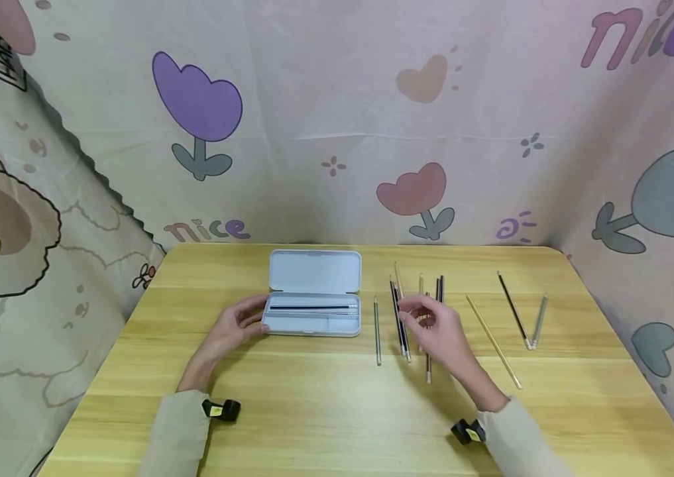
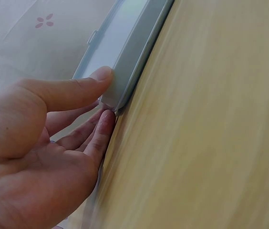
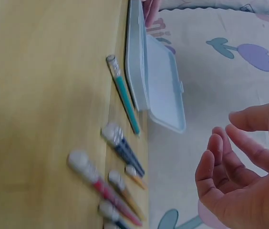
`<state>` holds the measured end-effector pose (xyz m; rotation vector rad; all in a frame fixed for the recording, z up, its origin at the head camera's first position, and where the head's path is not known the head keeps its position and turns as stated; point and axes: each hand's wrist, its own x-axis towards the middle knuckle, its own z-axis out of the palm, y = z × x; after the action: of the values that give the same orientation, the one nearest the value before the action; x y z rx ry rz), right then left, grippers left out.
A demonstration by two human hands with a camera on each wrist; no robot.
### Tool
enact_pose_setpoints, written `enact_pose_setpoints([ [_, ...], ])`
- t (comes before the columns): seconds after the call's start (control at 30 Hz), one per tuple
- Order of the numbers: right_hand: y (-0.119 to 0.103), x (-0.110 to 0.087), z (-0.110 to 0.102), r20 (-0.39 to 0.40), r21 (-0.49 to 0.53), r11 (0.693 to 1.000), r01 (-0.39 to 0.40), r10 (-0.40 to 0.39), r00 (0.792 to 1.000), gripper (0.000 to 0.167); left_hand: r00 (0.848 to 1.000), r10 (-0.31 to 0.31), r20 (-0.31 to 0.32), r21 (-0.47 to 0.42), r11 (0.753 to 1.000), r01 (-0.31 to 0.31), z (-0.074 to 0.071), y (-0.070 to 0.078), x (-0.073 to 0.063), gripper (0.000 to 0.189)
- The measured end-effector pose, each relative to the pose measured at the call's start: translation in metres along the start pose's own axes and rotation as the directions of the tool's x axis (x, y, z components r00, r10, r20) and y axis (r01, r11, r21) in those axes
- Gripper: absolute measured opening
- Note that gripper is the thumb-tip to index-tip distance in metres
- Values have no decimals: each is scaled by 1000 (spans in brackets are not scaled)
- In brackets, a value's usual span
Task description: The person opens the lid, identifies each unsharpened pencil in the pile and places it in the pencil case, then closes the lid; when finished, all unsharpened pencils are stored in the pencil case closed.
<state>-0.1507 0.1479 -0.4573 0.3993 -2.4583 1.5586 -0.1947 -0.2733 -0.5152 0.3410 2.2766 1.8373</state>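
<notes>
A pale blue pencil case (image 1: 295, 324) lies with its lid (image 1: 315, 270) raised at the back. Inside it rest a dark pencil (image 1: 309, 307) and a lighter one beside that. My left hand (image 1: 232, 331) grips the case's left end; in the left wrist view the thumb presses its side and the fingers meet the corner. My right hand (image 1: 441, 331) hovers above a group of pencils, its fingers loosely curved with nothing between them. Under and around it lie dark blue pencils (image 1: 400, 328), a red pencil (image 3: 108, 193) and some tan ones. A green pencil (image 1: 378, 331) lies right of the case.
Further right on the wooden table (image 1: 325, 411) lie a yellowish pencil (image 1: 494, 341), a black pencil (image 1: 513, 310) and a grey-green pencil (image 1: 541, 321). A patterned cloth (image 1: 313, 99) hangs along the back and sides. Each wrist wears a small black camera.
</notes>
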Motion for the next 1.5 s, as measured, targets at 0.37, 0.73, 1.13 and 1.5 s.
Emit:
enact_pose_setpoints([
  [0.37,11,-32,-40,-82,-105,992,-67,59,995,19,1000,2,5,16,1000,-2,2,-1,3,67],
  [0.73,27,-55,-76,-154,-222,972,-73,39,987,25,1000,4,-4,15,1000,-4,2,0,0,67],
  [1.13,56,-75,-106,-197,-365,919,-150,82,977,29,1000,-1,4,14,1000,1,1,0,0,67],
  [1.5,69,-86,-121,-55,-419,876,-240,239,969,43,1000,16,9,12,1000,-16,1,-1,1,68],
])
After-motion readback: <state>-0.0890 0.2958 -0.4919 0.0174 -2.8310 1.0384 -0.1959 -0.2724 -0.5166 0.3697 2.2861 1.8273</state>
